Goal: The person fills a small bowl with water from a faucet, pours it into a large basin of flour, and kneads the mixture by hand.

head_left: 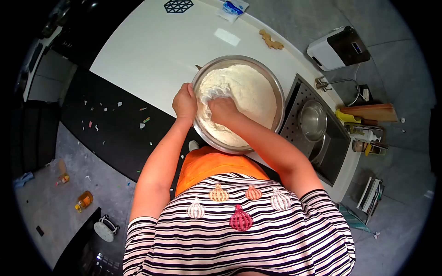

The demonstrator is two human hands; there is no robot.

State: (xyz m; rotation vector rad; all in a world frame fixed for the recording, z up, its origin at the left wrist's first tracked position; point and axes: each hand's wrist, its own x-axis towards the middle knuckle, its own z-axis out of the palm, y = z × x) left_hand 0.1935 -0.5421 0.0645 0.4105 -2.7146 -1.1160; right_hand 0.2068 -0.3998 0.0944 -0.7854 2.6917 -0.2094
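A wide metal bowl [277, 85] full of white flour [253, 89] stands on the white counter, close to its front edge. My left hand [185, 103] grips the bowl's left rim, with its fingers wrapped over the metal. Inside the bowl, my right hand [223, 109] is pushed into the flour at the left side. Its fingers are partly buried, so what they close on, if anything, is hidden. Around that hand the flour looks broken up and clumpy, while the right side is smoother.
Right of the bowl is a sink [338, 168] holding a glass-like bowl [313, 120], with a faucet [322, 84] behind. Ginger [270, 40], a plastic packet [233, 8] and a dark lattice trivet [178, 5] lie farther back. A white-and-black appliance [338, 48] stands back right.
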